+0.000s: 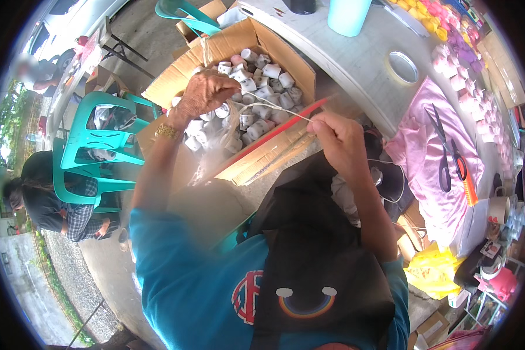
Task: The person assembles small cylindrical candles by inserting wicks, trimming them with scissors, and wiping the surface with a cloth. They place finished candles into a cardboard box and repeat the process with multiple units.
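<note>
A thin white cord (pixel 274 107) is stretched between my two hands above an open cardboard box (pixel 297 52). My left hand (pixel 207 93), with a gold band at the wrist, pinches one part of it over the far left of the box. My right hand (pixel 339 143) is closed on the cord near the box's right side, and a loose length trails off past that forearm. Many small white cup-shaped pieces (pixel 271 71) fill the box, some with dark marks. Pale strands dangle below my left hand, partly blurred. A red strip (pixel 268 137) runs along the box's near edge.
Right of the box, a grey-white table (pixel 356 64) bears a tape roll (pixel 403 67) and a turquoise cup (pixel 349 16). Scissors (pixel 443 149) and an orange-handled cutter (pixel 464 175) lie on pink cloth (pixel 420 122). Green chairs (pixel 90 146) and a seated person (pixel 52 198) are left.
</note>
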The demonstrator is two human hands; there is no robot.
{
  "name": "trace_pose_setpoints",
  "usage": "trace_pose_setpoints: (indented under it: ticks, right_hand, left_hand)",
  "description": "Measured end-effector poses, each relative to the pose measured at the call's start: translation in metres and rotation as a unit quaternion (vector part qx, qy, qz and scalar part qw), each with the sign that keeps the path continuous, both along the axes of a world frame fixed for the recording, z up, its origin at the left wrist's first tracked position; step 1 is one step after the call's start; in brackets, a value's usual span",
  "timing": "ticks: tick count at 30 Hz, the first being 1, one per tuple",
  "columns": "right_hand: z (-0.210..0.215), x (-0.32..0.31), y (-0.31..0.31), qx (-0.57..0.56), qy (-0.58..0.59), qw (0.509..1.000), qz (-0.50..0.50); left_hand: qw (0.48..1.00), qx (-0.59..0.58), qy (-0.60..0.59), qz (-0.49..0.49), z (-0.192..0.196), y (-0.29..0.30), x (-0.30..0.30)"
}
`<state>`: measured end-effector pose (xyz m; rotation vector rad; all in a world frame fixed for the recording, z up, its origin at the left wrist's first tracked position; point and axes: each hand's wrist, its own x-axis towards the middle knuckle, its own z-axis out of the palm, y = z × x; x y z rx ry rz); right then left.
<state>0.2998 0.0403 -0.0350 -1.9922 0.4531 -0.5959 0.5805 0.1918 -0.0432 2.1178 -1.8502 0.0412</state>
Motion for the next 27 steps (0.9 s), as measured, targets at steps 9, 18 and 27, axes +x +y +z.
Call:
trace_pose_setpoints:
  ticks: [9, 18, 27]
  right_hand:
    - [0.052, -0.171, -0.034, -0.095, -0.097, 0.946, -0.296]
    - [0.071, -0.306, 0.021, -0.195, -0.008, 0.853, -0.484]
    - [0.039, -0.198, 0.032, -0.136, -0.046, 0.930, -0.337]
  left_hand:
    - [0.966, 0.023, -0.219, 0.132, -0.076, 0.057, 0.070]
    - [0.978, 0.017, -0.128, 0.163, -0.001, 0.007, -0.004]
    - [0.672, 0.290, 0.638, -0.240, 0.056, -0.102, -0.256]
